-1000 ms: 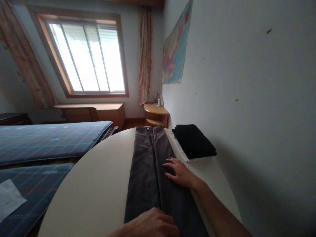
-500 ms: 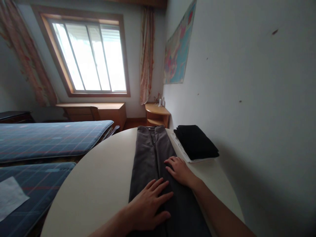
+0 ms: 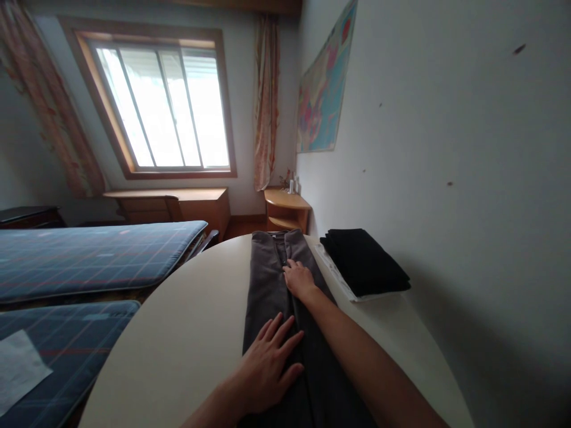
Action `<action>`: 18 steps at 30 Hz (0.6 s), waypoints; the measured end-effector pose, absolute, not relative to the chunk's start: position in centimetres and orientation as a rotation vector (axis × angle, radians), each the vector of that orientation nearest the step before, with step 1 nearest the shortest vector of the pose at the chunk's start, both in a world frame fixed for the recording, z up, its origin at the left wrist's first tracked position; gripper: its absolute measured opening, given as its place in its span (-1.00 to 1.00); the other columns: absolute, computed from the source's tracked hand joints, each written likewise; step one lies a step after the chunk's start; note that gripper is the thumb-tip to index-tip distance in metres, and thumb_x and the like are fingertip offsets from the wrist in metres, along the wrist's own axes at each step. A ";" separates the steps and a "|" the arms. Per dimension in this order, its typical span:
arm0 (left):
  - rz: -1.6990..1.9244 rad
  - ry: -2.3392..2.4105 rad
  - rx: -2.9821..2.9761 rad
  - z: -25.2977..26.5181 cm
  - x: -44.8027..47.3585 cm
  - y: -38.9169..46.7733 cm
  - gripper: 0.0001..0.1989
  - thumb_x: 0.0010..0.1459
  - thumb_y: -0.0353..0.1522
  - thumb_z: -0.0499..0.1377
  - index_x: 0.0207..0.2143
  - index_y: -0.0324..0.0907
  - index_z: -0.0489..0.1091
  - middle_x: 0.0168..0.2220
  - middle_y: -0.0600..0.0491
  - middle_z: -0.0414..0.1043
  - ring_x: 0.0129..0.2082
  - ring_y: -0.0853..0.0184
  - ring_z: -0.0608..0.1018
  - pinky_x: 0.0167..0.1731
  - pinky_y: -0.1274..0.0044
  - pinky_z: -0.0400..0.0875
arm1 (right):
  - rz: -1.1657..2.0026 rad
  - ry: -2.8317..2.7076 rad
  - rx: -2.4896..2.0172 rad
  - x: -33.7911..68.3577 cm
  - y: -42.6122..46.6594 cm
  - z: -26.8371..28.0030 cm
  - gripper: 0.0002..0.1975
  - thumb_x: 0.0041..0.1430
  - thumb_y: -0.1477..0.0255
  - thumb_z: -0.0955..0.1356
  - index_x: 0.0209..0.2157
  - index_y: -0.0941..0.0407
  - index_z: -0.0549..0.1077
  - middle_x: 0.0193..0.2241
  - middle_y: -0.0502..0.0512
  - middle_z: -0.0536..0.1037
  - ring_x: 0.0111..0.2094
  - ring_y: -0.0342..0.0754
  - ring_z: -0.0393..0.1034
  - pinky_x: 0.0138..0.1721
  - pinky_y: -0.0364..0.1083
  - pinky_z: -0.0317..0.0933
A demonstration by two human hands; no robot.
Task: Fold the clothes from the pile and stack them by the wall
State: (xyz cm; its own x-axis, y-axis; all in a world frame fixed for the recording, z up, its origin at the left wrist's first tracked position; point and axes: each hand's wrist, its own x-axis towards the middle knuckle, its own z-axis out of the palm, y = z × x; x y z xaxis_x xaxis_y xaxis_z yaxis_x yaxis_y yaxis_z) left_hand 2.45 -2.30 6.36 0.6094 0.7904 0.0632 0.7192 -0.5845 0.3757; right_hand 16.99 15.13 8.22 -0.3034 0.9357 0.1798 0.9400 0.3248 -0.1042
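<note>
Dark grey trousers (image 3: 270, 279) lie lengthwise on the round white table (image 3: 178, 333), with their waistband at the far end and the fly facing up. My left hand (image 3: 267, 362) rests flat on the near part of the trousers, fingers spread. Farther up, my right hand (image 3: 300, 279) touches the cloth beside the fly, its fingers slightly bent and apart; the palm side is hidden. To the right of the trousers sits a stack of folded black cloth (image 3: 363, 261), on top of something white and flat.
A white wall (image 3: 423, 119) with a map (image 3: 325, 89) runs close along the right. Plaid mattresses (image 3: 89, 255) are at the left, a sheet of paper (image 3: 20, 368) on the nearer one. A desk (image 3: 196, 199) and a corner shelf (image 3: 288, 199) stand at the back.
My right hand has slid forward and left, from the right side of the trousers up to the fly. My left hand stays flat on the cloth. The view has shifted slightly.
</note>
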 end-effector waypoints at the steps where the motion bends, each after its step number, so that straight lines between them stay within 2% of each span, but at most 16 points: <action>1: 0.320 1.217 2.524 6.5 2.5 -2.4 -0.41 0.35 -0.05 -0.05 0.37 0.07 0.00 0.43 0.05 -0.20 0.41 0.05 -0.12 0.34 0.09 -0.09 | -0.031 -2.359 -1.744 16.6 15.5 8.2 -0.63 0.33 0.51 0.17 -0.01 0.09 0.54 0.14 0.28 0.39 0.08 0.14 0.31 -0.02 0.05 0.28; 4: 0.319 1.200 2.525 6.8 2.6 -2.4 -0.37 0.34 -0.05 -0.01 0.39 0.08 -0.06 0.44 0.04 -0.25 0.41 0.03 -0.15 0.34 0.07 -0.10 | -0.040 -2.272 -1.834 15.7 16.4 8.0 -0.60 0.29 0.59 0.15 -0.04 0.21 0.55 0.03 0.43 0.44 0.02 0.17 0.36 -0.09 0.04 0.32; 7: 0.302 1.189 2.513 6.8 2.5 -2.4 -0.36 0.33 -0.06 0.00 0.39 0.09 -0.08 0.44 0.04 -0.28 0.41 0.03 -0.17 0.34 0.07 -0.10 | -0.059 -2.190 -1.898 15.4 17.2 8.0 -0.64 0.30 0.58 0.17 -0.02 0.23 0.52 0.00 0.46 0.45 -0.01 0.17 0.40 -0.09 0.04 0.32; 13: 0.311 1.194 2.509 6.7 2.4 -2.4 -0.39 0.35 -0.10 0.00 0.38 0.07 -0.05 0.44 0.04 -0.25 0.41 0.05 -0.18 0.34 0.08 -0.13 | -0.091 -2.105 -1.912 15.3 17.9 8.2 -0.66 0.34 0.56 0.14 0.02 0.18 0.44 -0.04 0.36 0.48 -0.04 0.10 0.43 -0.09 0.00 0.30; 18: 0.314 1.199 2.510 7.0 2.5 -2.4 -0.41 0.35 -0.11 0.00 0.37 0.05 -0.01 0.44 0.03 -0.23 0.41 0.04 -0.15 0.34 0.09 -0.11 | -0.019 -2.183 -1.809 15.7 17.9 8.2 -0.71 0.34 0.45 0.20 0.01 0.07 0.44 -0.03 0.19 0.50 -0.05 0.03 0.43 -0.10 -0.07 0.27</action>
